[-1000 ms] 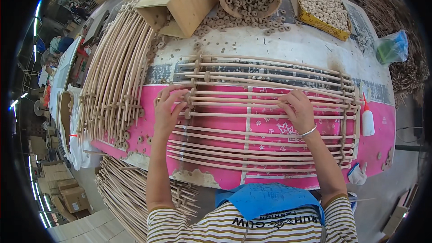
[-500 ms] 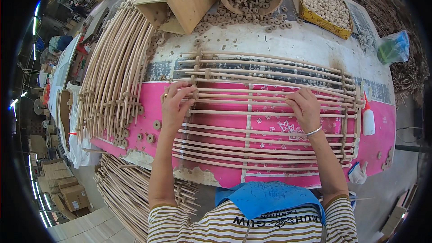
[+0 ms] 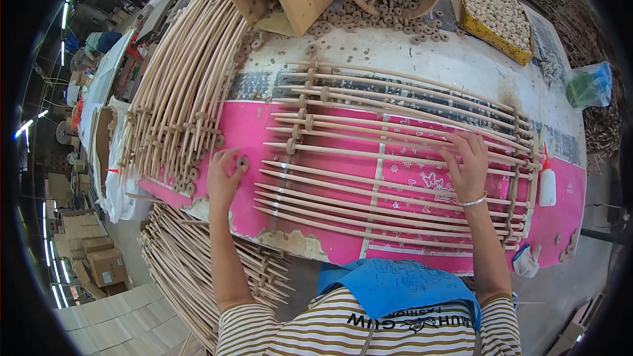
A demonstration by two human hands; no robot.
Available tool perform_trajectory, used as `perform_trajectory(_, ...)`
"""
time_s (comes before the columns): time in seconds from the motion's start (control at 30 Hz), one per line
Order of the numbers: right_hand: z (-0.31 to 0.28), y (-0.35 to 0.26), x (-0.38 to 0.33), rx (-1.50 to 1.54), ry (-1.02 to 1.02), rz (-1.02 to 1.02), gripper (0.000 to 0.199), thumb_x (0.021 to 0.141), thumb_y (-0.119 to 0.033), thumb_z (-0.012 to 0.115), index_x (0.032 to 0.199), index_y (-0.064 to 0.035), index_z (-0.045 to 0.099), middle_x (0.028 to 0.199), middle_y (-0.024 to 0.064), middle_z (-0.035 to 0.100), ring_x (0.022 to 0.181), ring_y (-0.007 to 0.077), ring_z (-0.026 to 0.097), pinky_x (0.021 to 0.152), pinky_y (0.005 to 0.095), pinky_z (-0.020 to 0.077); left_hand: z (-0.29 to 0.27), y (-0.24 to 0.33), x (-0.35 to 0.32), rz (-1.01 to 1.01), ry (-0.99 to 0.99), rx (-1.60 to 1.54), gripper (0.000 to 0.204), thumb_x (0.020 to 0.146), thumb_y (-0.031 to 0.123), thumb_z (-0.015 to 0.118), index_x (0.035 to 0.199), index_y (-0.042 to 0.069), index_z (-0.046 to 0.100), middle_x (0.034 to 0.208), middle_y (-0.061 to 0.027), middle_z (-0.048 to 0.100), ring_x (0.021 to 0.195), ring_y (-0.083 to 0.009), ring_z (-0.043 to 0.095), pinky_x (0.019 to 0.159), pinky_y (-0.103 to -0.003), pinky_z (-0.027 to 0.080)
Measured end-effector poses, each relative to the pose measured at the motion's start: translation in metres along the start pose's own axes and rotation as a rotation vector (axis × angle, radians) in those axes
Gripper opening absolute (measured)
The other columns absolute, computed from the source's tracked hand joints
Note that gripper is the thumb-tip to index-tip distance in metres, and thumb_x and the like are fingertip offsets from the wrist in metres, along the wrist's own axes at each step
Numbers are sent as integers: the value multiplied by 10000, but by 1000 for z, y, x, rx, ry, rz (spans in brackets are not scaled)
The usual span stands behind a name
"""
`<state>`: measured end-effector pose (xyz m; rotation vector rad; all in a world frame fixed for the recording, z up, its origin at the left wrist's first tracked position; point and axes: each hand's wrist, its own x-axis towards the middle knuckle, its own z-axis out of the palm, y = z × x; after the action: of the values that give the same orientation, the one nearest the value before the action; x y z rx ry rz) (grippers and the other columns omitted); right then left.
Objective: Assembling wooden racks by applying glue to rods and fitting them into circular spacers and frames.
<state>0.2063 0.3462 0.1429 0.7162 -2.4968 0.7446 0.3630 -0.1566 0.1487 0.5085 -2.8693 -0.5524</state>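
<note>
L hand (image 3: 223, 174) fingers pinched, R hand (image 3: 467, 166) flat.
</note>
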Motion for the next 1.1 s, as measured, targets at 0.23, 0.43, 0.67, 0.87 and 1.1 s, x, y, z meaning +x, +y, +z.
perform_trajectory(0.23,-14,-26,-43,249,-338,26,193,795,-151,825,947,-79,731,897,85,654,896,305,636,798,427,501,15,-7,-19,3,116,55,424,823,67,779,1239,104,708,1164,-137,674,1097,-364,640,924,-461,518)
perform_trajectory(0.43,-6,-28,-52,256,-430,77,165,800,-119,807,930,-63,722,882,86,632,882,303,618,778,433,502,21,6,-23,-125,158,-477,392,933,97,748,1308,16,668,1129,-79,698,1038,-231,673,894,-352,529)
perform_trajectory(0.67,-18,-34,-54,395,-368,176,110,857,24,743,961,7,713,921,98,631,871,246,650,721,343,551,18,15,-33,-465,-25,-1124,298,1035,207,687,1296,62,698,1107,10,727,1021,-89,662,860,-250,510)
perform_trajectory(0.87,-18,-35,-52,385,-358,139,105,866,25,740,966,13,709,922,97,631,873,233,649,719,327,559,17,14,-34,-491,-67,-1340,274,1054,232,669,1270,68,702,1073,11,738,976,-80,683,805,-225,524)
perform_trajectory(1.1,-19,-40,-46,360,-281,29,121,863,9,748,979,-4,720,929,102,634,884,263,644,721,357,528,20,42,-36,-473,-138,-1302,246,1057,247,668,1221,68,708,1025,14,737,939,-68,686,750,-205,506)
